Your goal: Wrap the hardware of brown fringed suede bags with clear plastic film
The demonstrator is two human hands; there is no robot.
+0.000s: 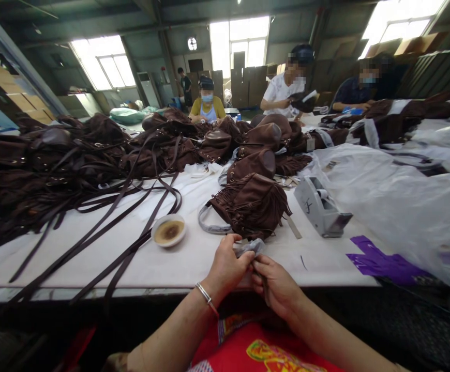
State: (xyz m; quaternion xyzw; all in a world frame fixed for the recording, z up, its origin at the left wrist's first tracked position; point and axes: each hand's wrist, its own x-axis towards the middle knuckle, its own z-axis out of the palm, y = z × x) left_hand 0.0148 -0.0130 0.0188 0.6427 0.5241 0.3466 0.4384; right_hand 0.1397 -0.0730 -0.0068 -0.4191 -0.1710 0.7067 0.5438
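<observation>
My left hand (225,266) is closed on a strap wrapped in clear plastic (250,247), thumb on top and index finger bent above it. My right hand (279,284) meets it at the same spot, its fingers pinched together on the strap's lower part, which my fingers mostly hide. Just beyond both hands lies a dark brown fringed bag (254,204) on the white table (205,263). From the bag's left side loops a plastic-covered handle (213,227). Whether the strap in my hands joins this bag I cannot tell.
Left of my hands stands a white bowl (168,230) of brownish stuff, beside long dark straps (132,227). A grey tape dispenser (321,209), plastic sheeting (395,196) and purple tape (384,262) lie right. Brown bags (104,150) are heaped behind; several co-workers (285,88) are across the table.
</observation>
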